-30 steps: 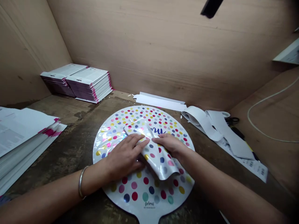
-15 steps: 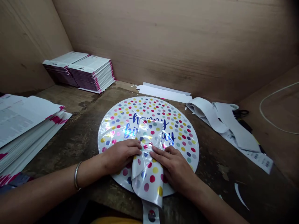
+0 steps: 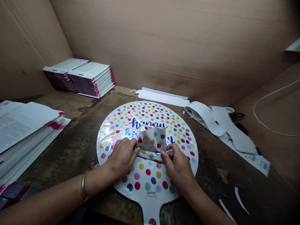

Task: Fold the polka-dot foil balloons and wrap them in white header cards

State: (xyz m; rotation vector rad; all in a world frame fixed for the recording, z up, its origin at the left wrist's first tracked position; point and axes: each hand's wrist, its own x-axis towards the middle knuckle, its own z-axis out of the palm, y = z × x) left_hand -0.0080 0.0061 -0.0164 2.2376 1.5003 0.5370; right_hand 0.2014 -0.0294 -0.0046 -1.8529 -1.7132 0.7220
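A round white foil balloon (image 3: pixel 153 179) with coloured dots and blue "happy birthday" lettering lies flat on the brown table, its tail toward me. On its middle sits a smaller folded dotted foil (image 3: pixel 152 140), covering part of the lettering. My left hand (image 3: pixel 125 153) pinches the folded foil's left edge between thumb and fingers. At the right edge, my right hand (image 3: pixel 177 161) grips it the same way, thumb on top. The fold's lower edge is lifted toward the far side.
Two stacks of printed cards (image 3: pixel 91 78) stand at the back left. More cards (image 3: pixel 30 125) are piled at the near left. White paper strips (image 3: pixel 164 97) lie by the back wall. A curled label roll (image 3: pixel 206 117) and black scissors (image 3: pixel 236 116) are at right.
The long folded foil has been doubled up away from me into a shorter packet, uncovering the balloon's lower part and tail. Both hands now pinch its sides instead of resting on it.
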